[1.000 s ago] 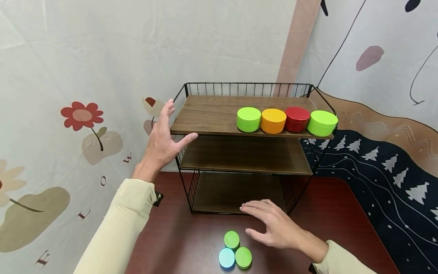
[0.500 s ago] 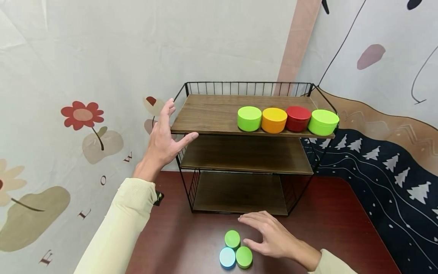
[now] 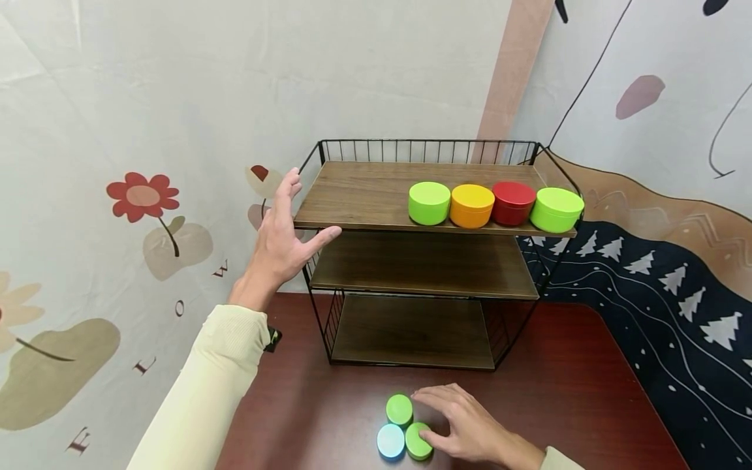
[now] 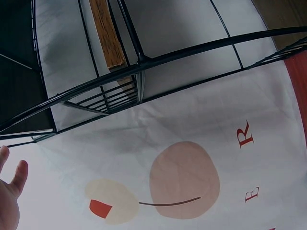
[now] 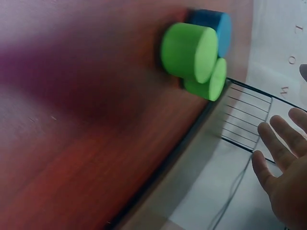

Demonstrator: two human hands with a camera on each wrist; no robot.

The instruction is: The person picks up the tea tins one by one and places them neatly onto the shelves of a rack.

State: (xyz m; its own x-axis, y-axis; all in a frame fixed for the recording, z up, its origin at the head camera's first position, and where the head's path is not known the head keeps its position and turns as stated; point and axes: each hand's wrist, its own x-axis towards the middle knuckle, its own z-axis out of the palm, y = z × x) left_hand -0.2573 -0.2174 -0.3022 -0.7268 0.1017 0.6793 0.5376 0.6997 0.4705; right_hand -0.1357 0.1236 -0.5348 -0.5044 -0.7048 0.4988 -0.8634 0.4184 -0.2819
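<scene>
Found left hand [image 3: 279, 245] spread near rack [image 3: 364, 196] and right hand [image 3: 461, 424] spread with green tub [image 3: 414, 446] at its thumb, contact unclear, and judged uneven thumb pressure liable to push it into blue tub [image 3: 390, 442] and second green tub [image 3: 399, 409] beyond.

Two hands [image 3: 276, 251] [image 3: 470, 424], one rack [image 3: 405, 263], seven tubs [image 3: 429, 203]: two green, one orange [image 3: 472, 206], one red [image 3: 513, 203] line the top shelf's [image 3: 358, 194] front edge; two green, one blue [image 3: 390, 442] stand on the table [image 3: 587, 365].
</scene>
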